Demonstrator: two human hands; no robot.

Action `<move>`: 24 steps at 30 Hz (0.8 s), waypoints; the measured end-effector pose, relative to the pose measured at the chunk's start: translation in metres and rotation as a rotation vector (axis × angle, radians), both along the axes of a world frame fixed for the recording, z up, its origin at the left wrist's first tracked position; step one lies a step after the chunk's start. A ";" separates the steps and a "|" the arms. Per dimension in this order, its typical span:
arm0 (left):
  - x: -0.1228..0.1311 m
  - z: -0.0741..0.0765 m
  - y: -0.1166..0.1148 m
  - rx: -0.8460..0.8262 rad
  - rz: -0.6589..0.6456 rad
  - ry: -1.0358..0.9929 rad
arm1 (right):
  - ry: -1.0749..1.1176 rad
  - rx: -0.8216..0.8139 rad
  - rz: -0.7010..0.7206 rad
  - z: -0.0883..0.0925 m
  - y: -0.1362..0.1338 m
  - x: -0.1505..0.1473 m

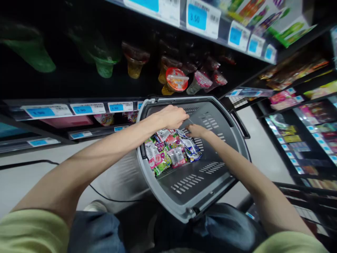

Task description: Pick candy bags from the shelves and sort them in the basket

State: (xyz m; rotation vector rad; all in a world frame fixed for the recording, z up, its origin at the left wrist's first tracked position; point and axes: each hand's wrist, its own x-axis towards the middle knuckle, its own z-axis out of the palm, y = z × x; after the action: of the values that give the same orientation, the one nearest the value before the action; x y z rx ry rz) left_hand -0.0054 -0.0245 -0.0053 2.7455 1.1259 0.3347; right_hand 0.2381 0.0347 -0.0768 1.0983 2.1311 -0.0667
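Note:
A grey shopping basket (202, 191) stands below me, tilted in view. Several small colourful snack packets (163, 160) lie at its left end, with a blue and white packet (192, 149) at their right side. My left hand (175, 117) reaches over the basket's far rim, its fingers closed in a pinch. Just right of it, inside the basket, my right hand (196, 130) has its fingers curled together. A thin pale piece shows between the two hands, too small to name. Both sets of fingertips are partly hidden.
Dark shelves with price labels (86, 109) run along the far side. Jelly cups (177, 80) sit on one shelf just beyond the basket. More stocked shelves (292, 140) stand at right. A black cable (110, 201) crosses the pale floor at left, near a shoe.

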 end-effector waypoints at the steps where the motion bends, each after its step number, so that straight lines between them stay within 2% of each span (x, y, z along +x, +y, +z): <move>1: 0.000 0.001 0.000 -0.008 -0.003 0.009 | -0.030 -0.020 -0.021 -0.015 -0.001 0.004; 4: 0.000 0.004 0.001 -0.027 -0.007 0.030 | -0.071 -0.048 -0.065 -0.047 -0.004 0.013; 6: 0.000 0.005 0.003 -0.033 -0.006 0.033 | -0.043 -0.050 -0.071 -0.055 -0.001 0.014; 8: -0.001 0.005 0.004 -0.037 -0.010 0.027 | 0.012 -0.039 -0.068 -0.053 0.006 0.011; 12: -0.002 0.004 0.006 -0.050 -0.009 0.012 | 0.155 -0.022 -0.018 -0.028 0.016 -0.005; 16: -0.002 0.000 0.008 -0.070 0.006 0.000 | 0.306 -0.019 0.076 0.012 0.008 -0.025; 19: -0.001 -0.005 0.010 -0.165 0.009 -0.021 | 0.596 -0.071 0.123 0.045 -0.004 -0.031; 21: 0.000 -0.008 0.011 -0.264 -0.001 -0.016 | 0.859 -0.187 0.058 0.062 -0.012 -0.032; 24: 0.000 -0.006 0.011 -0.402 -0.038 -0.045 | 1.237 -0.331 -0.168 0.076 -0.022 -0.032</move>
State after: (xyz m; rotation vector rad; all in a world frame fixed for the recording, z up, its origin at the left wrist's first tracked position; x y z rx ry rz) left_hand -0.0052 -0.0132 -0.0108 2.3904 1.0009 0.1442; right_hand 0.2063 0.0130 -0.0008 1.1428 2.8454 -1.4438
